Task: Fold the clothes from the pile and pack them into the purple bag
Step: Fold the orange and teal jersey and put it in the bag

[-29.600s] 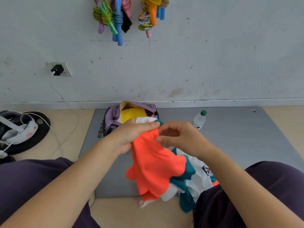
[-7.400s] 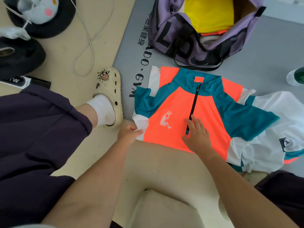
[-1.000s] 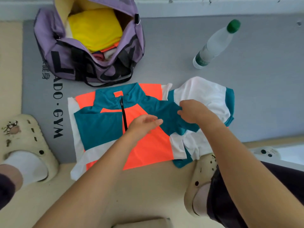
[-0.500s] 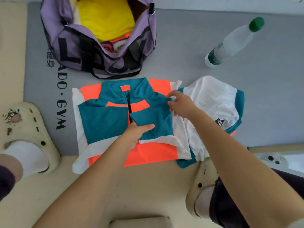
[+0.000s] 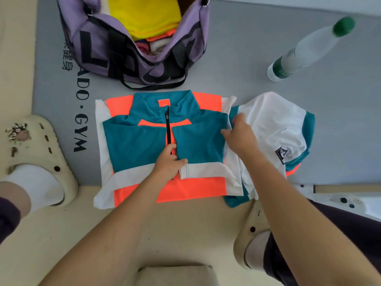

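Shirt (image 5: 144,145) lies flat and face up on the near edge of the grey mat (image 5: 257,65), collar pointing away from the person toward the bag (image 5: 99,44), hem hanging over onto the beige floor (image 5: 185,234); its long axis runs from the person out to the bag. It is teal across the chest and collar, bright orange at the shoulders and along the lower band, with white stripes down the sides and across the sleeves, and a short black zip runs down from the collar. Both sleeves are folded inward over the chest and meet near the zip. The left hand (image 5: 169,164) presses down at the middle where the sleeve cuffs meet, its fingers loosely bent on the cloth with no clear grip. The right hand (image 5: 239,137) rests on the shirt's right edge, fingers bent against the fold; whether it pinches the cloth cannot be told. Just right of the shirt, touching it, lies a second garment (image 5: 274,129), white with teal trim and a small dark badge. The purple bag stands open just beyond the collar, holding a yellow fold and other clothes. A bottle (image 5: 305,50) with a green cap lies on the mat to the far right, well apart. A cream clog (image 5: 41,153) stands at the left and another (image 5: 249,236) near the right.
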A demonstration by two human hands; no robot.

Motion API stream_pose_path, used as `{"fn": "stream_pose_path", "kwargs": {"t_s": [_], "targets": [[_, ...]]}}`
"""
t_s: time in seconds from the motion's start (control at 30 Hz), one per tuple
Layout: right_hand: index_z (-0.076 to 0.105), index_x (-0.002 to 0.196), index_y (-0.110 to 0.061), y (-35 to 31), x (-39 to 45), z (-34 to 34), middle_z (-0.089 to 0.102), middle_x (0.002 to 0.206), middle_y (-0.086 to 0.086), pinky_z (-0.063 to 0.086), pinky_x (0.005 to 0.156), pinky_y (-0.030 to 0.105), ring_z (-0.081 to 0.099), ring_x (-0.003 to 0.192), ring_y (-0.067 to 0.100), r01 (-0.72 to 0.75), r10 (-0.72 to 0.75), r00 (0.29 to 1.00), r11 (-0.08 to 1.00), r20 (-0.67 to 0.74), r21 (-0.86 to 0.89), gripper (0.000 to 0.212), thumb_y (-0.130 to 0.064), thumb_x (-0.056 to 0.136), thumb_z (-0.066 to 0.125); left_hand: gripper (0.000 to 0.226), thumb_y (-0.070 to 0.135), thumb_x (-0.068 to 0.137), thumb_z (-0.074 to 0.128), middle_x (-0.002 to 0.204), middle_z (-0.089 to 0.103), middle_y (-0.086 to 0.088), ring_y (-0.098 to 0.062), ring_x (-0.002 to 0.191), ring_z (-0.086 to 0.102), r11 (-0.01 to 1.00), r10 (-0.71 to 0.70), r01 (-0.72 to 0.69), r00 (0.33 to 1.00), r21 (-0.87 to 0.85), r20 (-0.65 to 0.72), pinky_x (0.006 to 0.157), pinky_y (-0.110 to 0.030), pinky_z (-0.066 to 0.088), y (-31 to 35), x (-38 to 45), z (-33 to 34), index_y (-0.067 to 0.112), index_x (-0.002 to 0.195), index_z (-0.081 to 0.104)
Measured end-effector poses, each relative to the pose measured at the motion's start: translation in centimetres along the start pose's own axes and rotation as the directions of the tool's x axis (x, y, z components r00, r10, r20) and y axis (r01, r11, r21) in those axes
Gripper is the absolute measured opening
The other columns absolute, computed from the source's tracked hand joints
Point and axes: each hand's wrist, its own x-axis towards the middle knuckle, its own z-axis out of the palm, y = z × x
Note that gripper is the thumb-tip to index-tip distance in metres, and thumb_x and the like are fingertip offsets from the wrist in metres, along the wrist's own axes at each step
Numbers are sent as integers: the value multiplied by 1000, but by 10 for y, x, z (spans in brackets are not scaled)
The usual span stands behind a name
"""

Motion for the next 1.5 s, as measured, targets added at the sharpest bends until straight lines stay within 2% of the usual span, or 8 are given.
{"fn": "stream_pose_path", "kwargs": {"t_s": [0.3, 0.43, 0.63, 0.83, 0.93, 1.03, 1.3, 1.5], "targets": [[44, 69, -22, 58, -73, 36, 51, 69, -7, 29, 51, 26, 49, 65, 16, -124, 133, 976, 990, 175, -61, 32, -39, 85, 67, 43, 0, 83, 71, 85, 75, 2, -15, 74, 73, 999, 12, -12, 1000, 30, -18, 67, -38, 62, -6, -7, -1, 11, 122, 57], [44, 65, -19, 63, -75, 31, 49, 62, -5, 28, 48, 25, 46, 55, 9, -140, 181, 937, 978, 298, -154, 39, -42, 80, 72, 41, 4, 85, 70, 98, 75, -8, -30, 92, 72, 988, 37, -36, 999, 149, -5, 82, -50, 58, 5, -7, -4, 14, 123, 59], [52, 76, -17, 54, -77, 32, 57, 69, -5, 35, 52, 29, 56, 65, 18, -154, 156, 975, 988, 158, -21, 38, -53, 87, 59, 68, 9, 85, 67, 74, 60, -11, -21, 72, 61, 948, 105, -98, 994, 303, -7, 84, -46, 57, 11, -3, -12, 26, 145, 39], [51, 66, -14, 43, -61, 25, 53, 60, -3, 34, 50, 30, 52, 61, 19, -142, 144, 985, 990, 95, -20, 43, -51, 86, 60, 50, 27, 83, 70, 101, 63, -1, -24, 94, 61, 819, 376, -142, 864, 555, -335, 71, -38, 49, 11, -14, -2, 20, 126, 47], [61, 79, -12, 30, -43, 20, 61, 70, -2, 43, 59, 32, 56, 68, 18, -104, 101, 992, 994, 78, 37, 37, -48, 86, 64, 48, 35, 82, 71, 118, 51, -4, -26, 110, 51, 442, 634, -311, 771, 842, -48, 78, -39, 46, 11, -14, 8, 19, 124, 55], [56, 82, -11, 26, -33, 25, 57, 76, 1, 41, 63, 31, 54, 73, 22, -65, 74, 981, 996, 178, -57, 26, -34, 86, 68, 61, 50, 84, 65, 145, 38, -3, -24, 133, 35, 130, 539, -376, 804, 917, 253, 101, -39, 34, 2, -11, 11, 25, 137, 48], [50, 93, -7, 60, -63, 31, 50, 92, 6, 36, 68, 33, 47, 83, 25, -48, 65, 969, 996, -240, 77, 39, -33, 79, 75, 66, 53, 89, 55, 159, 20, 0, -21, 147, 12, 158, 454, -399, 842, 903, 292, 117, -41, 14, -12, -9, 6, 31, 148, 36], [46, 87, -16, 88, -93, 31, 55, 74, -6, 45, 63, 37, 56, 68, 18, -238, 241, 970, 968, -36, 84, 62, -66, 65, 76, 67, 45, 90, 57, 163, 11, -2, -21, 151, 3, 251, 387, -409, 873, 878, 296, 121, -46, 5, -7, -12, 8, 30, 150, 33]]}}
